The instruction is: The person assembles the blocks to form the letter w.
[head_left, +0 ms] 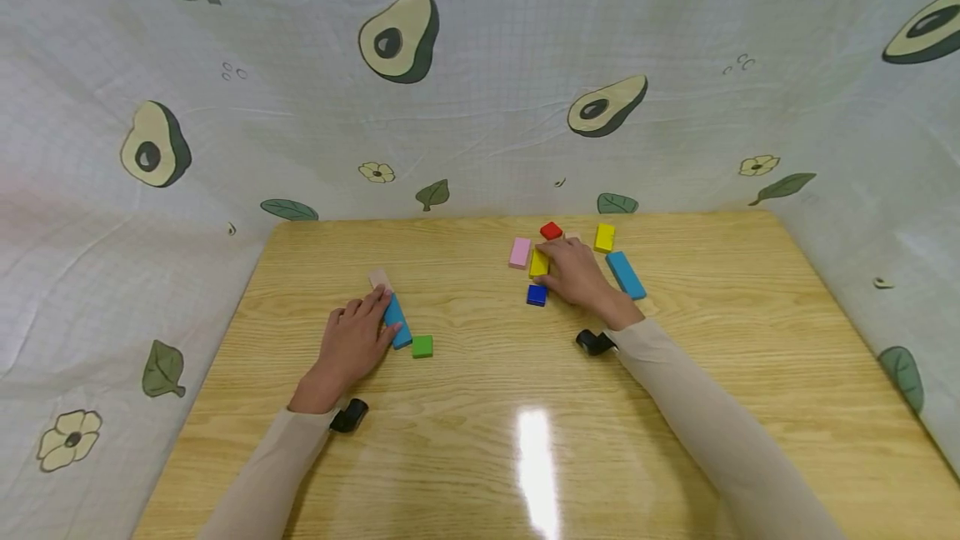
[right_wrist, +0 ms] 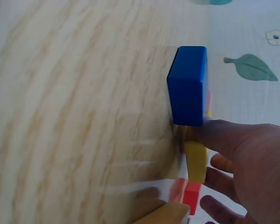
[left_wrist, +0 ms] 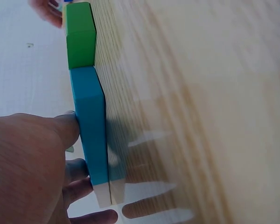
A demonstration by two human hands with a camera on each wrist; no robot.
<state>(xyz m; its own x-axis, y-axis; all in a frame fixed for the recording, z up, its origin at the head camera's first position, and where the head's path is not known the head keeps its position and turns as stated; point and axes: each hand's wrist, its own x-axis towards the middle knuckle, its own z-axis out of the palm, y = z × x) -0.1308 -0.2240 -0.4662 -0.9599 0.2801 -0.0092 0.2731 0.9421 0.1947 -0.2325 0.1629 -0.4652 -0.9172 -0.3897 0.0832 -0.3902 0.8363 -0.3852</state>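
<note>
In the head view, the left hand (head_left: 354, 346) lay over a light blue block (head_left: 398, 313) on the worktop (head_left: 465, 423), fingers and thumb apart and touching it; whether that grip pinched the block or rested on it, I could not tell. A pale block (head_left: 378, 277) lay at its far end, a green block (head_left: 422, 347) just beside its near end. The left wrist view added the light blue block's reflection in the worktop. The right hand's (head_left: 577, 275) grip pinched a yellow block (head_left: 538, 263) between thumb and fingers. In the right wrist view, a dark blue block (right_wrist: 188, 88) covered the thumb's tip; the head view placed that block just nearer the person. Beyond the yellow block was a red block (head_left: 551, 231), to its left a pink block (head_left: 520, 252). Only the head view clearly showed a second light blue block (head_left: 626, 276), right of that hand.
</note>
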